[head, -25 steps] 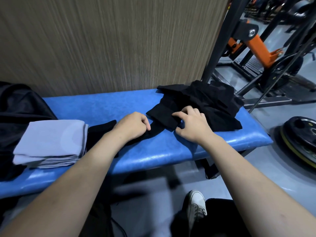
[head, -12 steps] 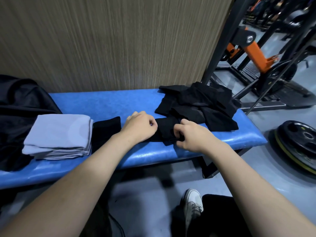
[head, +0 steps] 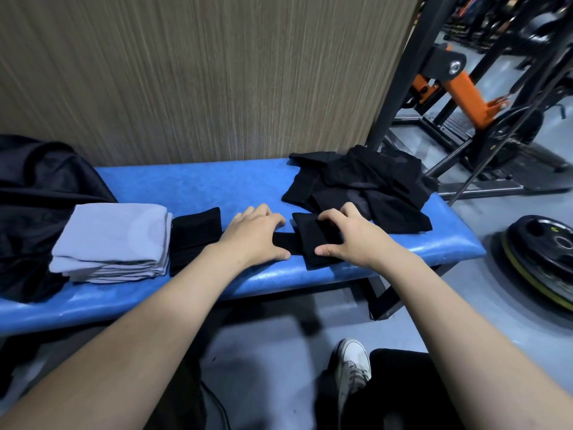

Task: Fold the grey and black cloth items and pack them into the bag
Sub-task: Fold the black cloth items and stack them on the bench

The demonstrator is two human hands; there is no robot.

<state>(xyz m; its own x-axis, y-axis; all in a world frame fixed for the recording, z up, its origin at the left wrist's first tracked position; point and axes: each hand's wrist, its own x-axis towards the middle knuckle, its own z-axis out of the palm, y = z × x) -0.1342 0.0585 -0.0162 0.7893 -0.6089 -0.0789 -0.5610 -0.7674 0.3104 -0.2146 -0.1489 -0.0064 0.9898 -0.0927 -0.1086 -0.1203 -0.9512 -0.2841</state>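
A long black cloth [head: 194, 234] lies stretched across the blue bench [head: 198, 189], its right end folded over into a thick flap [head: 313, 240]. My left hand [head: 255, 235] rests flat on the middle of the strip, fingers relaxed. My right hand [head: 352, 238] holds the folded flap, fingers over its top and thumb at its near edge. A folded grey stack [head: 111, 237] sits to the left. A loose pile of black cloth [head: 362, 187] lies at the bench's right end. The black bag [head: 37, 193] sits at the far left.
A wood-grain wall [head: 201, 72] stands right behind the bench. A black rack post [head: 400, 72] and orange gym machine [head: 465, 94] are at the right. A weight plate [head: 539, 256] lies on the floor. My white shoe [head: 353, 364] is below the bench.
The black cloth's right end has been pulled clear of the pile and folded over. My left hand has gone from a fist to lying flat on the strip.
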